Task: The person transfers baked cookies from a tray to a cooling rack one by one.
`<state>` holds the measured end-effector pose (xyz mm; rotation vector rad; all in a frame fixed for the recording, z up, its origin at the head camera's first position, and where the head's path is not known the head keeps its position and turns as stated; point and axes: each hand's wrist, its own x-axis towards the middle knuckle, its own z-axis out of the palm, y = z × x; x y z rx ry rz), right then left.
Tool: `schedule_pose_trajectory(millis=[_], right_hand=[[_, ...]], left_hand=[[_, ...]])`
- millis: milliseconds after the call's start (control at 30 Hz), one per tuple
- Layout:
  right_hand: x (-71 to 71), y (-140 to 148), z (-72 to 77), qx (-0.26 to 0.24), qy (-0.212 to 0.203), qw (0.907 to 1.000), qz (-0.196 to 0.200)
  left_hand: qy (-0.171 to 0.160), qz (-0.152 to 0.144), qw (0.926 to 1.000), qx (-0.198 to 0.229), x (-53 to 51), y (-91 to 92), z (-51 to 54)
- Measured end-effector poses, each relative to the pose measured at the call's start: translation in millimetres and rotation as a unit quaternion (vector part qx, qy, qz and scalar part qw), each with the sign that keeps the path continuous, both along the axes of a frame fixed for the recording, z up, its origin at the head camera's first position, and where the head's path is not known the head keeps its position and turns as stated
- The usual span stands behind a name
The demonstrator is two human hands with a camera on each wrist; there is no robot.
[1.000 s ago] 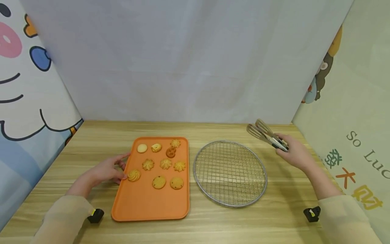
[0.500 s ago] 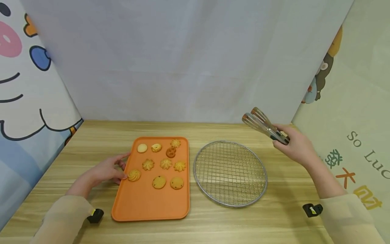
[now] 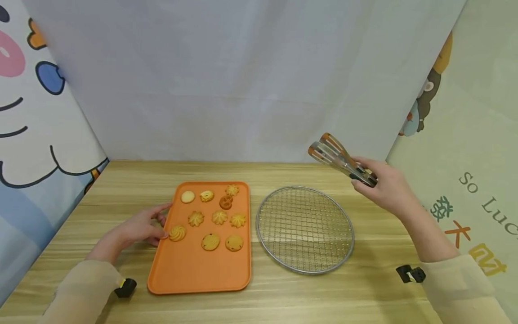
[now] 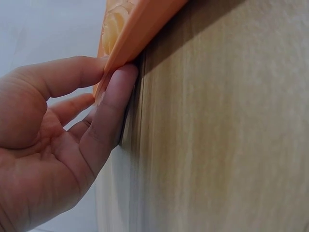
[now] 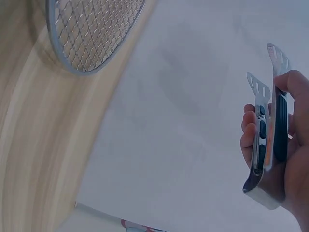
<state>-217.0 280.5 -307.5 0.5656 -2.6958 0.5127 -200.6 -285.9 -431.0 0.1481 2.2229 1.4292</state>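
Note:
My left hand pinches the left edge of an orange tray; in the left wrist view the thumb lies on the rim with a finger beneath it. Several cookies lie on the tray, among them a swirled cookie near my thumb, a pretzel cookie, a pale round cookie and two speckled ones. My right hand holds metal tongs in the air, beyond and right of a round wire rack. Nothing sits between the slotted tips of the tongs, which stand slightly apart.
The rack lies flat on the wooden table, just right of the tray. A pale cloth hangs behind the table's far edge. Printed cloths stand at the left and right sides.
My right hand has raised the tongs and carried them left, and their tips have come closer together. My left hand and the tray stay where they were.

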Motion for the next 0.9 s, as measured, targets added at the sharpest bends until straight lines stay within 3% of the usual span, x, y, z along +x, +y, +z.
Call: schedule_pose_trajectory(millis=[300,900], right_hand=[[7.1,-22,4.8,0.017,0.043,0.9983,0.036],[17.0,-64,1.0,0.021,0.063,0.988,0.14]], left_hand=[[0.004,0.0,1.0,-0.002,1.0,-0.2,-1.0],[0.005,-0.002,1.0,-0.003,-0.7,-0.7,-3.7]])
